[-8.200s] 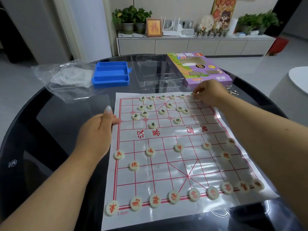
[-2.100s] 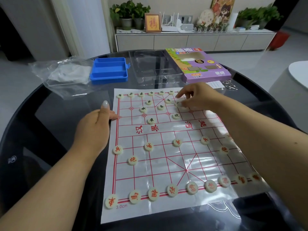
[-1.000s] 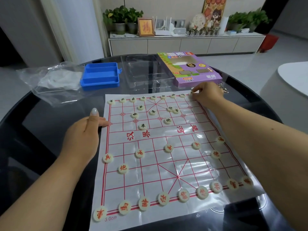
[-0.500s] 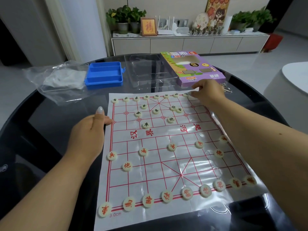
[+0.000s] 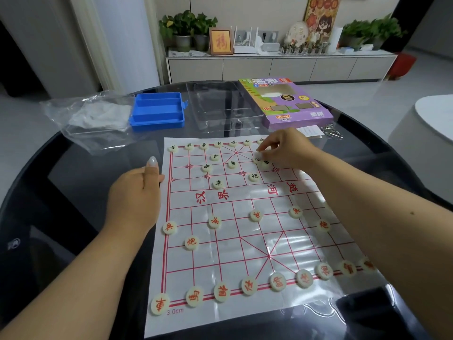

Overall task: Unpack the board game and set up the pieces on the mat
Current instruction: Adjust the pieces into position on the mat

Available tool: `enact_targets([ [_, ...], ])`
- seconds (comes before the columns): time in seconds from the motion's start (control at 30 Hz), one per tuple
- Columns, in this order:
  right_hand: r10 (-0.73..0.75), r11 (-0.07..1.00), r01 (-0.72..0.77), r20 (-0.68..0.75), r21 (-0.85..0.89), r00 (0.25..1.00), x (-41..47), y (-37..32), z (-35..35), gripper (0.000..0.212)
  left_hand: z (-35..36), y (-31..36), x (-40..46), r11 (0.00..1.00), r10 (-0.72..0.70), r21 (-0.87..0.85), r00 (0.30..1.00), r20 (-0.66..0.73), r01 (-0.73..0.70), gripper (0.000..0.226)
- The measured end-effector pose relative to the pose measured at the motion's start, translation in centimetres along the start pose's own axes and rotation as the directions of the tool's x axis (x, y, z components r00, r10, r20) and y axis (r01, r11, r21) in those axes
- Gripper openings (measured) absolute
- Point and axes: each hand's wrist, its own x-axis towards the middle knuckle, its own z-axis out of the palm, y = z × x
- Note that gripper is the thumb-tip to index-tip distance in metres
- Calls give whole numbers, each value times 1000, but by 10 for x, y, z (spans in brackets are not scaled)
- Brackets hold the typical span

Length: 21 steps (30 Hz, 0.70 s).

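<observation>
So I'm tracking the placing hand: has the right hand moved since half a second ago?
Yes. The right hand came back from the mat's far right corner toward the loose black pieces.

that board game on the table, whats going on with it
A person is setting up Chinese chess on the mat. The left hand rests at the mat's left edge, while the right hand reaches over loose black-lettered pieces near the far side. The red-lettered pieces look fully placed; the black side is unfinished. The blue tray and purple box sit beyond.

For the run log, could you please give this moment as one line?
left hand: holds mat edge | right hand: fingers curled over black-lettered pieces, grip unclear | red side: arranged
</observation>
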Motion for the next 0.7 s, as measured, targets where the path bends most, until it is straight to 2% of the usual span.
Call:
enact_targets([
  [0.17,-10,1000,11,23,-8,1000,-3,-7,0,21,1,-1,3,999,23,33,1000,-17,-22,60],
  [0.27,-26,996,28,19,-88,999,-2,-9,2,23,-2,0,1,998,62,-31,997,55,-60,51],
  [0.43,-47,995,46,-13,-87,999,-2,-9,2,20,1,-7,3,996,85,4,990,111,-86,66],
  [0.6,33,996,-24,-108,91,994,-1,7,-22,20,2,-6,3,998,58,4,993,104,-59,67],
  [0.7,96,989,-81,-120,122,988,-1,20,-32,22,2,-6,3,998,55,11,993,101,-56,67],
])
